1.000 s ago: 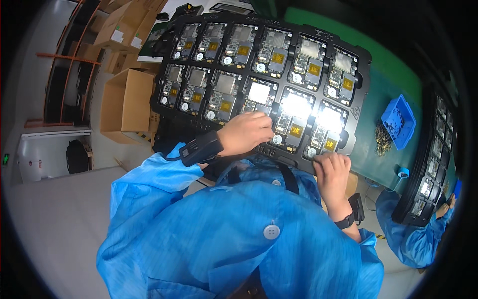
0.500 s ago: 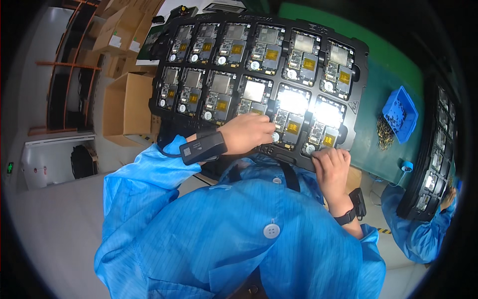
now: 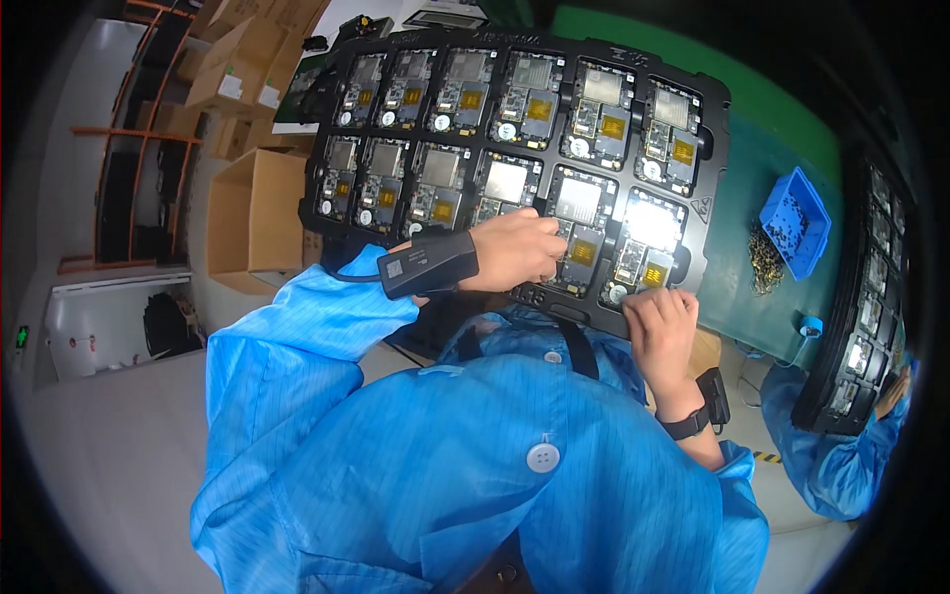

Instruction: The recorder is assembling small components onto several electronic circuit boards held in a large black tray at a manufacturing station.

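A black plastic tray [image 3: 465, 144] lies in front of me with two rows of circuit boards, each bearing a silver metal plate and an amber patch. My left hand [image 3: 520, 249] reaches over the near row with its fingers bent together. Its fingertips touch down beside a circuit board [image 3: 581, 233], second from the right; anything between them is hidden. At the tray's near right corner, my right hand [image 3: 661, 327] curls its fingers over the rim, below the last circuit board [image 3: 648, 247], which glares with reflected light.
Right of the tray, a blue bin [image 3: 797, 226] of small dark parts sits on the green mat [image 3: 747, 287], beside a heap of small gold-and-black pieces [image 3: 764, 259]. Further right a co-worker's hand [image 3: 894, 393] is at another board-filled tray [image 3: 851, 346]. Cardboard boxes [image 3: 230, 213] stand at left.
My left hand has moved slightly right along the near row, toward the second board from the right. My right hand stays at the tray's corner. Glare on that board has lessened.
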Motion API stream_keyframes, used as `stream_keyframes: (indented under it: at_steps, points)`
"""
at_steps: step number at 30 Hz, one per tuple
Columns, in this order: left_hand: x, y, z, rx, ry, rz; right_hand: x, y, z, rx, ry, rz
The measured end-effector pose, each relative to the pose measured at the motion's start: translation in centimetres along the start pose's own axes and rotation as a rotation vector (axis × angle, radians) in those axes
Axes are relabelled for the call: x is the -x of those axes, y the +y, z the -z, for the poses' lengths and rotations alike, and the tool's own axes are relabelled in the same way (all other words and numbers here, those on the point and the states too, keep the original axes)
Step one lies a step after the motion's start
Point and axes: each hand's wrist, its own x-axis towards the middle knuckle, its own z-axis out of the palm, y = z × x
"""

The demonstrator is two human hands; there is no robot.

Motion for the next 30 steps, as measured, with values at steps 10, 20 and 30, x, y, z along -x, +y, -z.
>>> stream_keyframes:
  at_steps: [10,20,30]
  points:
    - [1.2,0.1,-0.4,0.073,0.042,0.070,-0.1,-0.1,0.0,-0.004,-0.014,-0.020]
    - [2.1,0.6,-0.9,0.203,0.171,0.140,-0.1,0.0,-0.1,0.002,-0.004,0.006]
    - [0.9,0.1,0.5,-0.076,0.022,-0.062,-0.1,-0.1,-0.1,-0.009,0.009,0.011]
